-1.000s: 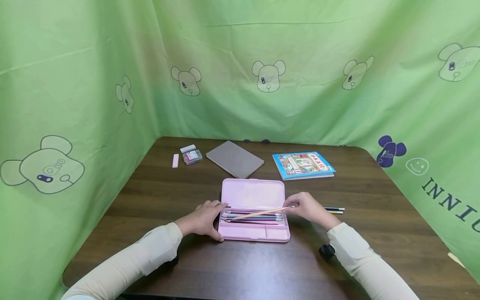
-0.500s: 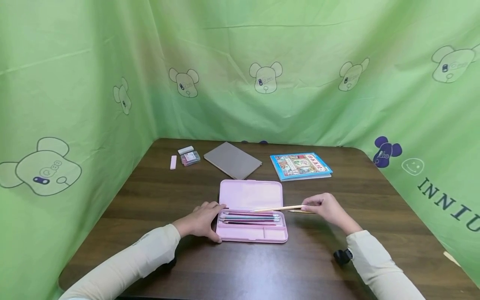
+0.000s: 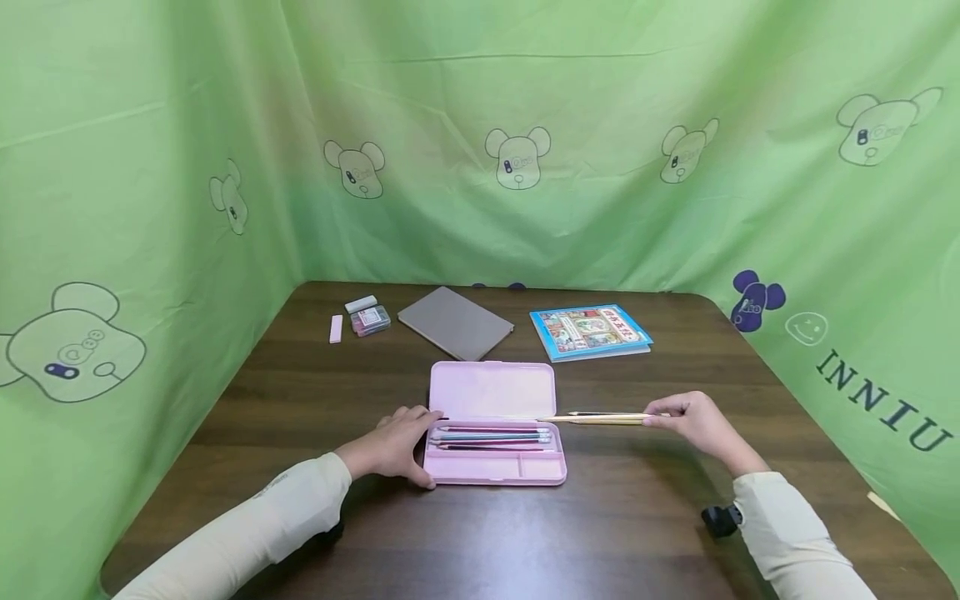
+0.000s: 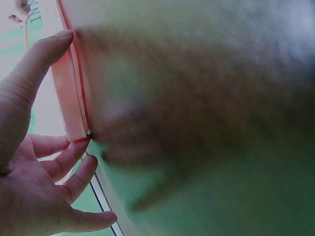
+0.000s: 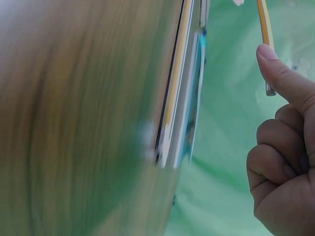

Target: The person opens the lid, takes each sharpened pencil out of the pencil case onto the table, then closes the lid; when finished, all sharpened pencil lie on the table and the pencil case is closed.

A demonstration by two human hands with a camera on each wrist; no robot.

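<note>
An opened pink pencil case (image 3: 540, 468) lies on the table, its lid tipped back, with several pencils (image 3: 491, 435) in its long compartment. At its left end my left hand (image 3: 393, 446) holds the case; the left wrist view has the thumb at one corner and fingertips at the other, on the case edge (image 4: 67, 103). My right hand (image 3: 693, 421), right of the case, pinches a yellow pencil (image 5: 264, 22) near its end between thumb and finger. The tip of that pencil points at the case. Other pencils (image 5: 172, 93) lie on the table just beneath it.
Behind the case lie a grey notebook (image 3: 455, 323) and a blue-bordered picture book (image 3: 591, 332). A small clear box (image 3: 370, 321), a white stick-like piece (image 3: 361, 304) and a pink strip (image 3: 336, 328) are at the far left. Green curtains (image 3: 517, 83) surround the brown table (image 3: 480, 542).
My right hand has moved right, carrying the yellow pencil out from over the case to above the pencils on the table. My left hand stays at the case's left end.
</note>
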